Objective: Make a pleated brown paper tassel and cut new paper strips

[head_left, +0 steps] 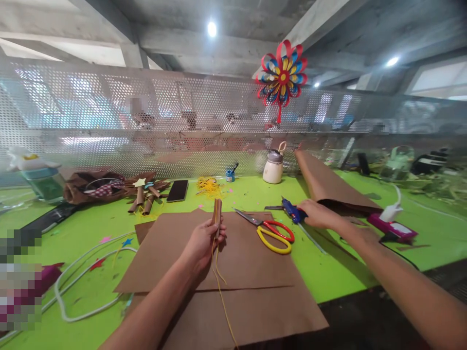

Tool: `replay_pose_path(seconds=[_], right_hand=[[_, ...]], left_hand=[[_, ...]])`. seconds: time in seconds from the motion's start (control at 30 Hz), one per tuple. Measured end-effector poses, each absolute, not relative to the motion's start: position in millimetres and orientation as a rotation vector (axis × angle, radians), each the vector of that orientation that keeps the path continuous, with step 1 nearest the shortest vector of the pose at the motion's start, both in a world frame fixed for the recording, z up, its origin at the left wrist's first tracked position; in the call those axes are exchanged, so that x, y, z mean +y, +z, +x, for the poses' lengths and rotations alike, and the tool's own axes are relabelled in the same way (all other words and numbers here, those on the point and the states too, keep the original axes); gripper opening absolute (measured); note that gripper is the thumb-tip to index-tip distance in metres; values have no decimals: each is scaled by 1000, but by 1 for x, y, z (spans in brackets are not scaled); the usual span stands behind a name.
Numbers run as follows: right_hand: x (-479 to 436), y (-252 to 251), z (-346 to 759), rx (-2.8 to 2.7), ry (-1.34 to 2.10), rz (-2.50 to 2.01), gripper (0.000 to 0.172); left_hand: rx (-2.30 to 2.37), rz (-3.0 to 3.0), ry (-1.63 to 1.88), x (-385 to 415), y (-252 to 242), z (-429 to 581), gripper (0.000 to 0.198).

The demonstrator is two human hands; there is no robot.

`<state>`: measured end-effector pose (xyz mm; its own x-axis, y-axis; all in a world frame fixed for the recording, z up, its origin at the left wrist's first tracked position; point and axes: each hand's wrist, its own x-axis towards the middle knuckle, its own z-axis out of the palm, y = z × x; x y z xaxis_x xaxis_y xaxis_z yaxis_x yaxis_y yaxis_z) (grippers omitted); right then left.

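Observation:
My left hand [203, 243] is closed round a folded brown paper piece [217, 213], held upright over the brown paper sheets [248, 272]. Yellow strings [218, 272] hang down from it. My right hand [316, 214] is closed on a blue glue gun [291, 209] lying on the green table [365, 262], just right of the sheets. Scissors with red and yellow handles [272, 231] lie between my two hands, on the upper right part of the sheets.
A brown paper roll [328, 184] lies at the back right, a white jar [273, 167] and a small blue pot [229, 174] beside it. A phone [177, 190], rolled paper pieces [144, 194] and yellow string [207, 185] sit at the back. White cable [83, 272] loops at left. A perforated metal screen [182, 112] stands behind the table.

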<state>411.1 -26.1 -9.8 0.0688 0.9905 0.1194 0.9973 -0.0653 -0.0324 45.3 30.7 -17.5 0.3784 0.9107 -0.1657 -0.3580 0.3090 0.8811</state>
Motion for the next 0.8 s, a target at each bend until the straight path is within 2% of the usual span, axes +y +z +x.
replay_pose_path(seconds=[0.1, 0.37, 0.43, 0.57, 0.63, 0.8], right_hand=[[-26, -25, 411, -2075, -163, -2263, 46], [-24, -36, 428, -2036, -202, -2096, 31], [-26, -30, 433, -1862, -38, -1972, 33], [-38, 2, 402, -1515, 619, -1514, 42], [-47, 20, 366, -1476, 903, -1238, 41], [-53, 31, 284, -1420, 1260, -989, 37]], left_hand=[[755, 907, 933, 29, -18, 46, 16], [811, 936, 911, 23, -12, 47, 14], [804, 916, 903, 23, -12, 47, 14], [735, 897, 900, 23, -16, 47, 10], [703, 907, 909, 23, -18, 47, 7], [715, 926, 934, 19, -16, 48, 2]])
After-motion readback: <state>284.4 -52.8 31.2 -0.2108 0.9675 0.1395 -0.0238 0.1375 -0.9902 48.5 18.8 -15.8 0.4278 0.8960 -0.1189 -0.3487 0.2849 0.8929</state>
